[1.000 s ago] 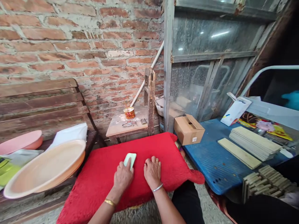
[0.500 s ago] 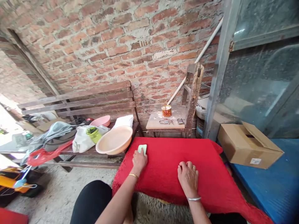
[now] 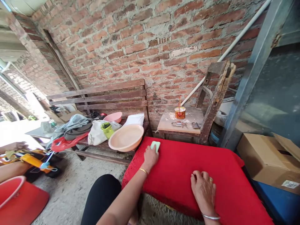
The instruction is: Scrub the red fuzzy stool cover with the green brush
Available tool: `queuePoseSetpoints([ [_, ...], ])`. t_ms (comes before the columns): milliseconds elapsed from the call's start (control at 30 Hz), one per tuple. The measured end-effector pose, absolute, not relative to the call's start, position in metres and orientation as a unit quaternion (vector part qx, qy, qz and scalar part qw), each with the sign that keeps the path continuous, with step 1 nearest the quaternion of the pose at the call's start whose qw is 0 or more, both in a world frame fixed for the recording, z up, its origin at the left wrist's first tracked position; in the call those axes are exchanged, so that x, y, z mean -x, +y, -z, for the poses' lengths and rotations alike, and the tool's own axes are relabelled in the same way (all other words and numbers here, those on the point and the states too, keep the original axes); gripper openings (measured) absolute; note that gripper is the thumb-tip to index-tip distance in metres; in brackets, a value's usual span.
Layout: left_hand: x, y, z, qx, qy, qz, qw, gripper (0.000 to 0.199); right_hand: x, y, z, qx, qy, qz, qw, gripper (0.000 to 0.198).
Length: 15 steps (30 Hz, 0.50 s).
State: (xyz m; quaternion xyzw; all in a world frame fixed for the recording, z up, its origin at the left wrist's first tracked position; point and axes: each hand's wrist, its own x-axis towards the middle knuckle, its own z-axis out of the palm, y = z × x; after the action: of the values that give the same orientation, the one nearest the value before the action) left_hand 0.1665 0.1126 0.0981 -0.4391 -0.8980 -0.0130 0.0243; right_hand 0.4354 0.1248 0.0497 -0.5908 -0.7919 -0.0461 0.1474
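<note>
A red cloth (image 3: 178, 168) covers the low table in front of me. Near its far left corner my left hand (image 3: 150, 157) is closed on a pale green, flat, rounded block (image 3: 155, 145), held against the cloth; its exact kind is unclear. On the right part of the cloth rests my right hand (image 3: 203, 189), palm down. Its fingers are bent and a little apart, and I see nothing in them.
A peach basin (image 3: 126, 137), green bottle (image 3: 107, 129) and bags share the wooden bench (image 3: 112, 90). Padlocks (image 3: 195, 125) and a tin with sticks (image 3: 180, 113) stand on a chair. A cardboard box (image 3: 264, 159) is right; another person's arm (image 3: 14, 171) and red tub (image 3: 25, 200) are left.
The view has swung left, so things appear farther right. Another person's arms and more of the red tub now show at left. My hands keep almost the same places on the cloth.
</note>
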Motion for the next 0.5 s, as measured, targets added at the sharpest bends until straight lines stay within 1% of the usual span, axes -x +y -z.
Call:
queuePoseSetpoints([
  [100, -0.131, 0.109, -0.101, 0.371, -0.928, -0.006, 0.026, 0.051, -0.435, 0.124, -0.051, 0.591, -0.792, 0.047, 0.146, 0.025],
  [167, -0.137, 0.113, -0.094, 0.369, -0.929, -0.004, 0.029, 0.052, -0.436, 0.124, -0.052, 0.591, -0.792, 0.048, 0.144, 0.026],
  [333, -0.225, 0.131, -0.069, 0.497, -0.866, 0.034, 0.034, 0.057, -0.438, 0.126, -0.048, 0.584, -0.798, 0.049, 0.142, 0.026],
  [433, -0.272, 0.139, -0.062, 0.586, -0.808, 0.053, 0.004, 0.061, -0.439, 0.128, -0.044, 0.581, -0.801, 0.05, 0.136, 0.026],
  [500, -0.277, 0.143, -0.066, 0.603, -0.795, 0.058, -0.019, 0.061, -0.439, 0.129, -0.043, 0.582, -0.801, 0.049, 0.131, 0.026],
])
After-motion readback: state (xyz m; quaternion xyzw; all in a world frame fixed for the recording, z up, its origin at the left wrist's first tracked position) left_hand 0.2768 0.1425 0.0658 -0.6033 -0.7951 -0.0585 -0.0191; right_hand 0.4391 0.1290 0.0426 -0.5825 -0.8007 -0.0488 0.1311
